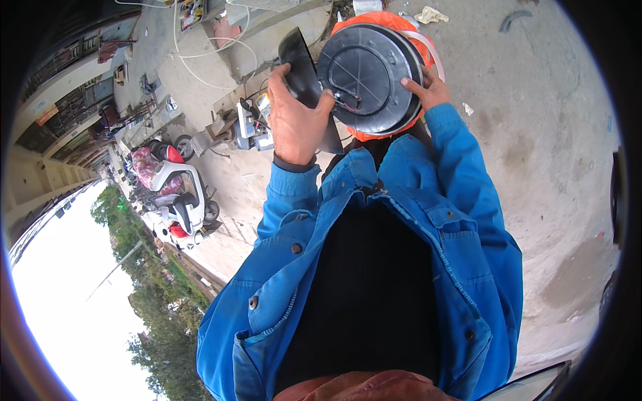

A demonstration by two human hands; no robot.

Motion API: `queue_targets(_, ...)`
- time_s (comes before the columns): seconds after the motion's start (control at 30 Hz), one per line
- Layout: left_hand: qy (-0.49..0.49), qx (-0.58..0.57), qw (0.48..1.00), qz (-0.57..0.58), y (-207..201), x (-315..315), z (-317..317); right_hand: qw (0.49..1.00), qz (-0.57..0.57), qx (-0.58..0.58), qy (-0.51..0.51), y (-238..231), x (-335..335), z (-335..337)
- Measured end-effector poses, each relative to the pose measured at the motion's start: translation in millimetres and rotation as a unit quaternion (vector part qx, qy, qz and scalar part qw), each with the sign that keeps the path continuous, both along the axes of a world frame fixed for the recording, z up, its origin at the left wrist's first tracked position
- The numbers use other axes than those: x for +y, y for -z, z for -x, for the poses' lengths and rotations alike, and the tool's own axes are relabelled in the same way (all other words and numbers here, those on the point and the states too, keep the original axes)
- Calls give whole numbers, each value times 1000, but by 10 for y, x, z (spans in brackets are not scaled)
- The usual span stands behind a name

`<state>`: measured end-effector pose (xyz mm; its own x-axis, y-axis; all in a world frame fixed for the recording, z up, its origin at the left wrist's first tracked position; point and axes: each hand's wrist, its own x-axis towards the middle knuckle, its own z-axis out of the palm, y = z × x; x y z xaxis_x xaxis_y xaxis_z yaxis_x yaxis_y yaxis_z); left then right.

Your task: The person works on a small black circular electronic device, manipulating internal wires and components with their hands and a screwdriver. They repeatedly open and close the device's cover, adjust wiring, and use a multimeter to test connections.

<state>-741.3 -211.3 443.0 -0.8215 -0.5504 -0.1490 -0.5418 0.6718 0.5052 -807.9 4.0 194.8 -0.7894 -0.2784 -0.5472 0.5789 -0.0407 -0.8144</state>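
A black, round plastic base (389, 63) with moulded rings and ribs faces up in front of me. Thin wires (349, 101), some reddish, come out near its left side. My right hand (428, 91) grips its right rim, thumb on top and fingers around the edge. Between the thumb and fingers of my left hand (297, 127) is a curved black plastic panel (299, 67), tilted upright along the base's left side. My left thumb tip is close to the wires; whether it touches them I cannot tell. Bright orange material (384, 20) shows around and beneath the base.
Left of my left hand lie small boxes and parts (246, 125) on the ground. A white hose (179, 50) loops at the upper left, by a concrete step. A white scooter (184, 194) stands farther left. Paper scraps (431, 15) lie on the concrete floor (535, 113).
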Motion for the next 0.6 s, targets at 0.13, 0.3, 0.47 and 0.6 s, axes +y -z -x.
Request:
queue_targets(0.13,3,5,1000,17,19,-44,-25,999,32,-31,-21,-66,-29,33)
queue_targets(0.3,-3,28,999,33,-47,-80,-70,997,74,-6,-22,-225,-93,28)
queue_targets(0.47,-12,51,999,16,-102,-141,-128,997,65,14,-29,-330,-121,-12)
queue_targets(0.6,-3,70,997,42,-103,-214,-190,996,84,27,-19,-405,-159,-36)
